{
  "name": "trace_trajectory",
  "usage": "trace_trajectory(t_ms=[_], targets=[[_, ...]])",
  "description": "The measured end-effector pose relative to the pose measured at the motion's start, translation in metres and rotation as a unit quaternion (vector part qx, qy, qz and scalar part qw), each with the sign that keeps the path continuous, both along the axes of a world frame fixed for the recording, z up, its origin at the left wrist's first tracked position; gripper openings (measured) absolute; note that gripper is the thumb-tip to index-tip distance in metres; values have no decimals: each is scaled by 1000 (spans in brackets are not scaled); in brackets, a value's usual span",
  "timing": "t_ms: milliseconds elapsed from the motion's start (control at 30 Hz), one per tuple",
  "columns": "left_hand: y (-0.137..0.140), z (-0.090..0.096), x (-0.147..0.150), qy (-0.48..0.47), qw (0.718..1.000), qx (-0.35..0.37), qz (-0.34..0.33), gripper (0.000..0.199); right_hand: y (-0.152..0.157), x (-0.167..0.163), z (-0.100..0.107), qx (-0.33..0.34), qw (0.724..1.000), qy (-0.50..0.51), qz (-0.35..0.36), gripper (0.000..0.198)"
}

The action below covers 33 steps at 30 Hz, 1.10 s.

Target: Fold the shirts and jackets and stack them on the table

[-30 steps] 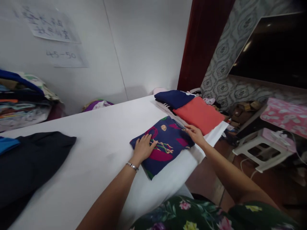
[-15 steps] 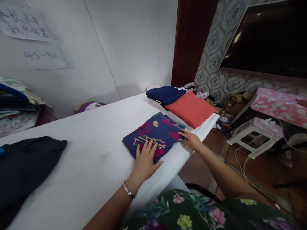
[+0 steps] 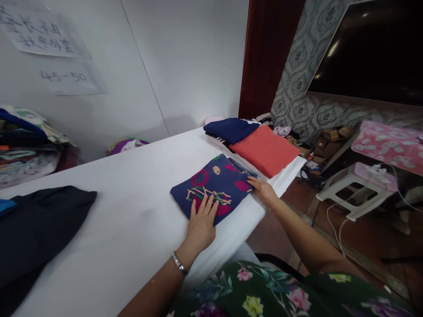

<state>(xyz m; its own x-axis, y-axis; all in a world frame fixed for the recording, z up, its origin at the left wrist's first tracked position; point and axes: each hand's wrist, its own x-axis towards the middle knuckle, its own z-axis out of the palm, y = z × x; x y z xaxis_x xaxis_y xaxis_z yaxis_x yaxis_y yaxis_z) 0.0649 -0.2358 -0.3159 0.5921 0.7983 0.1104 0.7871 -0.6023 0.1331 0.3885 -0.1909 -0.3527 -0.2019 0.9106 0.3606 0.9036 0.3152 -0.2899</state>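
A navy folded garment (image 3: 211, 178) with magenta, green and cream patterns lies flat on the white-covered table (image 3: 132, 220). My left hand (image 3: 202, 226) rests palm down on its near edge, fingers stretched over the print. At the garment's right-hand corner, by what looks like the neckline, my right hand (image 3: 264, 192) touches the cloth with outstretched fingers. Its thumb is hidden. Just beyond lie folded clothes, with a coral-red piece (image 3: 266, 149) and a dark blue piece (image 3: 231, 130) on top.
A black garment (image 3: 46, 224) spreads over the table's left side, with a bright blue bit on it. Piled clothes (image 3: 29, 141) stand past the far left edge. To the right are a white stool (image 3: 358, 189) with cables and a pink-covered table (image 3: 390, 143).
The view has shifted slightly. Left-hand fingers have drawn a little closer together, the thumb now less spread. Both hands stay on the navy garment, which lies as before.
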Motion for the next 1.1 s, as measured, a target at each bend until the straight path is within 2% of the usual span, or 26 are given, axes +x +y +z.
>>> trace_trajectory(t_ms=[133, 233, 300, 400, 533, 633, 733, 833, 967, 1100], targets=[[1, 0, -2, -7, 1000, -3, 1, 71, -13, -10, 5, -26, 995, -64, -69, 60], [1, 0, -2, -14, 1000, -5, 3, 70, -24, -23, 2, -16, 986, -88, -144, 67], [1, 1, -1, -16, 1000, -6, 7, 68, -30, -35, -1, -1, 985, -82, -154, 73], [0, 1, 0, -17, 1000, -2, 12, 64, -35, -54, 0, 9, 990, -68, -120, 74], [-1, -3, 0, -23, 1000, 15, 14, 62, -30, -69, 12, -45, 991, -71, -108, 68], [0, -7, -2, -30, 999, 18, 11, 64, -20, -63, 19, -72, 991, -67, -90, 69], [0, -10, -2, -33, 999, 21, 7, 66, -10, -53, 24, -84, 994, -63, -34, 69], [0, -10, -2, -34, 999, 28, 9, 66, -2, -46, 27, -63, 997, -54, 10, 68], [-1, -8, -2, -35, 999, 25, 15, 65, 4, -45, 23, 2, 999, -27, 33, 71], [-2, -7, -1, -35, 999, 14, 10, 64, 2, -49, 11, -62, 998, -29, 10, 78]])
